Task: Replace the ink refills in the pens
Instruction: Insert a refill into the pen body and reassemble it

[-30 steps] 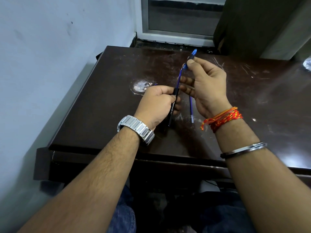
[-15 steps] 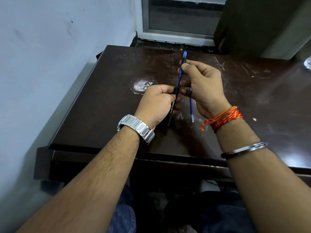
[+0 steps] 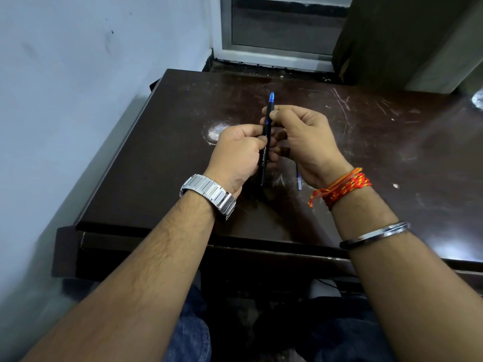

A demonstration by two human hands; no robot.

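I hold a black pen point(image 3: 264, 155) upright above the dark table point(image 3: 156, 165). My left hand point(image 3: 236, 155) grips the lower barrel, which carries white lettering. My right hand point(image 3: 304, 138) pinches the pen's upper section between thumb and forefinger, just below the blue tip point(image 3: 271, 97). The refill that was showing between the two parts is now inside the barrel. A second blue refill point(image 3: 298, 180) pokes out below my right palm; whether that hand holds it or it lies on the table I cannot tell.
The table top is scratched, with a pale worn patch point(image 3: 215, 130) left of my hands. A blue wall point(image 3: 78, 87) runs close along the table's left edge. A window frame point(image 3: 274, 53) and a dark curtain point(image 3: 392, 40) stand behind the table.
My right hand has moved down toward my left, pushing the blue-tipped section and refill into the barrel. The exposed refill between the parts has disappeared.
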